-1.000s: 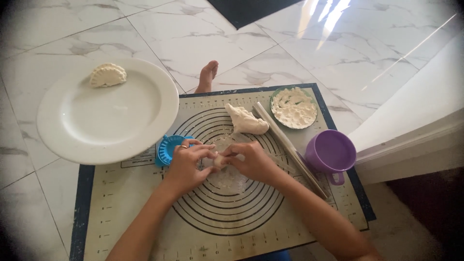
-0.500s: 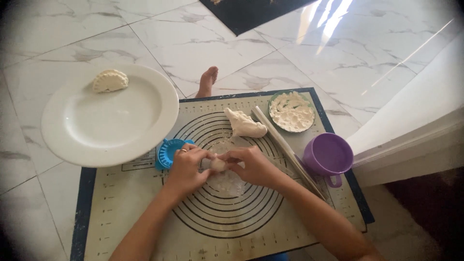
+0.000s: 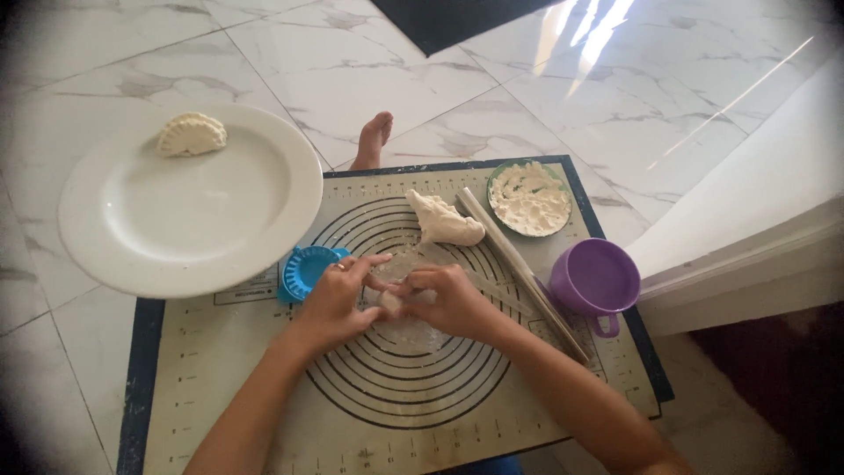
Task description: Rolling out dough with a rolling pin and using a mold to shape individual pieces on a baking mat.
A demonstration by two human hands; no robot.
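White plate (image 3: 189, 255), far left on marble floor (image 3: 352, 62), bearing one crimped dumpling (image 3: 192, 134) at its far rim | blue dumpling press (image 3: 305, 271), just right of plate | dough lump (image 3: 444, 222), far centre | rolling pin (image 3: 519, 268), right | flour dish (image 3: 529, 197), far right | purple cup (image 3: 598, 277), right | bare foot (image 3: 373, 139), beyond mat.

No packages, labels, signs or screens in view.

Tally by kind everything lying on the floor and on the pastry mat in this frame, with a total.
White plate: 1
Shaped dumpling: 1
Pastry mat: 1
Blue dumpling press: 1
Dough lump: 1
Small dough piece between left hand and right hand: 1
Rolling pin: 1
Flour bowl: 1
Purple cup: 1
Total: 9
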